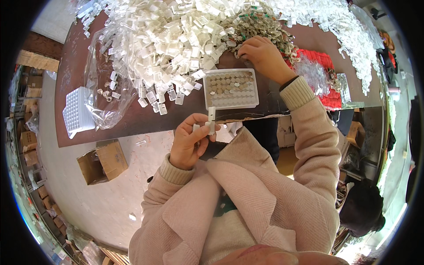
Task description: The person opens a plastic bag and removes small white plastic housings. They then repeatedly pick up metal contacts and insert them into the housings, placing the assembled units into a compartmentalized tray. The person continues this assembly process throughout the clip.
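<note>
Pale-pink twill-textured coat (316, 141) with broad lapels (254, 185); beige ribbed-knit cuffs (297, 93); black wristband (288, 83) at two o'clock; cream top (229, 236), dark-green patch (224, 206) at six.

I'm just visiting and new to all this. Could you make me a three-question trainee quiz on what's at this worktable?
1. Which hand is at the pile of small brownish parts?
2. True or false: the open cardboard box sits on the floor.
3. The left hand holds:
A) a red bundle
B) a small white plastic piece
C) a sheet of cardboard

Key:
1. The right hand
2. True
3. B
</note>
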A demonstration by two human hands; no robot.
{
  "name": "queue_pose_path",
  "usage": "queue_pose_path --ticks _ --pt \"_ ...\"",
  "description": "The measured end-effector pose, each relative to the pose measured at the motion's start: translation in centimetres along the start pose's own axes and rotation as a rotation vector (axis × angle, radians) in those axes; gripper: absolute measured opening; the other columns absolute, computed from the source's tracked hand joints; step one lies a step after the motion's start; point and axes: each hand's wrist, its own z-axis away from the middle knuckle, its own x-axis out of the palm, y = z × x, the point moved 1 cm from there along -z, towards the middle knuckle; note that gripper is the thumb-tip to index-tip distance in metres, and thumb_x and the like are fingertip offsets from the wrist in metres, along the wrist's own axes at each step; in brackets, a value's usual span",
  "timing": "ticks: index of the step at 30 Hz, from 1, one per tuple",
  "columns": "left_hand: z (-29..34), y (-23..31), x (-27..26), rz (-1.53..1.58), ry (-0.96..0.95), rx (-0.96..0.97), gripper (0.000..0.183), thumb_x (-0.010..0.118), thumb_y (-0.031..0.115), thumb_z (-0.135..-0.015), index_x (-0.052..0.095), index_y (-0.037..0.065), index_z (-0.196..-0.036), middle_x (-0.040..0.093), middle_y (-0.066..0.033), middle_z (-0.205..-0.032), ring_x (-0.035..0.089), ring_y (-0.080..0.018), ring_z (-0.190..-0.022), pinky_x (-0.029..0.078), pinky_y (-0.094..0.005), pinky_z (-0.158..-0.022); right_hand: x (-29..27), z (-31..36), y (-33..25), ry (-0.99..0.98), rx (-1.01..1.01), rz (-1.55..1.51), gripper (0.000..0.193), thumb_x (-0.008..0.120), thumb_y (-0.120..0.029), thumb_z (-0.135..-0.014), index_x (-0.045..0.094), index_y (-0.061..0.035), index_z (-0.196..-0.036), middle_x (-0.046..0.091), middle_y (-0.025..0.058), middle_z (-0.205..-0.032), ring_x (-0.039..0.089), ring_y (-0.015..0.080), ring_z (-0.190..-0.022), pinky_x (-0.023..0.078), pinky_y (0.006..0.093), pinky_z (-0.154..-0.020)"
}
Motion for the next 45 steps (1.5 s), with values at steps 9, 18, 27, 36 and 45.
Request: queue_pose_path --ticks 9,18,27,36,45 --pt "0.2 -0.3 0.1 -0.006 0.002 0.018 0.017 0.061 0.003 -0.096 0.058 -0.002 -0.113 0.071 -0.0195 -0.101 0.064 -0.0121 -0.070 0.040 -0.0165 -0.038 -2.8 0.5 2.5 0.387 0.581 -0.852 0.015 0.062 -0.009 -0.100 0.067 -0.0063 -0.114 0.067 -0.0040 -0.100 0.058 0.0050 -0.098 0.046 0.0232 -0.090" --pt "0.5 -0.6 0.6 -0.029 0.011 0.001 0.017 0.061 0.004 -0.096 0.058 -0.001 -0.112 0.071 -0.0186 -0.103 0.063 -0.0111 -0.069 0.039 -0.0163 -0.038 -4.5 3.2 1.4 0.310 0.620 -0.539 0.013 0.071 -0.008 -0.093 0.072 -0.0004 -0.103 0.071 -0.0020 -0.090 0.062 0.0069 -0.081 0.051 0.0232 -0.078" --pt "0.7 -0.4 1.0 -0.113 -0.008 0.003 0.018 0.062 0.008 -0.097 0.058 -0.002 -0.111 0.071 -0.0170 -0.103 0.060 -0.0080 -0.066 0.036 -0.0152 -0.039 -4.8 6.0 2.5 0.526 0.667 -0.976 0.010 0.068 -0.006 -0.095 0.068 -0.0027 -0.104 0.067 -0.0029 -0.092 0.059 0.0045 -0.084 0.048 0.0210 -0.076" --pt "1.0 -0.4 1.1 -0.222 -0.041 0.015 0.029 0.061 0.012 -0.099 0.058 -0.004 -0.123 0.069 -0.0180 -0.104 0.062 -0.0088 -0.073 0.037 -0.0138 -0.038 -4.1 8.1 1.7 0.577 0.662 -0.973 0.008 0.066 -0.006 -0.096 0.067 -0.0033 -0.103 0.067 -0.0030 -0.091 0.059 0.0041 -0.084 0.048 0.0211 -0.076" --pt "0.4 -0.6 1.7 -0.187 -0.054 0.078 0.027 0.059 0.010 -0.100 0.060 -0.004 -0.122 0.068 -0.0180 -0.114 0.061 -0.0068 -0.075 0.036 -0.0133 -0.039 -5.5 6.5 -1.9 0.738 0.761 -1.061 0.010 0.067 -0.010 -0.097 0.066 -0.0051 -0.105 0.068 0.0005 -0.095 0.064 0.0097 -0.086 0.055 0.0265 -0.075"
